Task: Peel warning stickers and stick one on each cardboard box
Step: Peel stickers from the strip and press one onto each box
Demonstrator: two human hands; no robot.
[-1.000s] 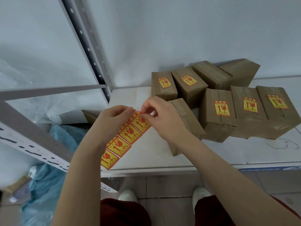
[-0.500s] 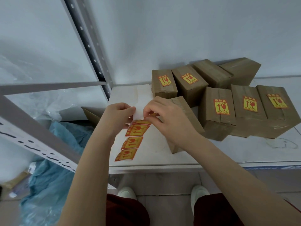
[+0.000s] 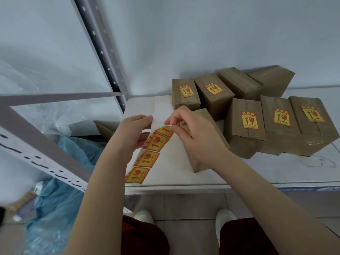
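Left hand (image 3: 135,131) grips the sticker strip (image 3: 147,153); right hand (image 3: 191,133) pinches its top warning sticker (image 3: 165,130), in front of the unlabelled cardboard box (image 3: 206,126)

Boxes (image 3: 244,126) on shelf (image 3: 239,173), right of sticker strip (image 3: 147,153).

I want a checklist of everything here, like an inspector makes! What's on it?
Surface: white shelf top, scuffed at right.
Job's things: sticker strip held above the shelf; eight cardboard boxes in view, five labelled, e.g. labelled box; two at the back and the box under the right hand show no sticker.
Clutter: blue plastic bag on the floor at left.
Hands: left hand pinches the white backing; right hand pinches the top sticker.
Cables: nothing seen.
Surroundings: white wall, grey rack post, tiled floor.
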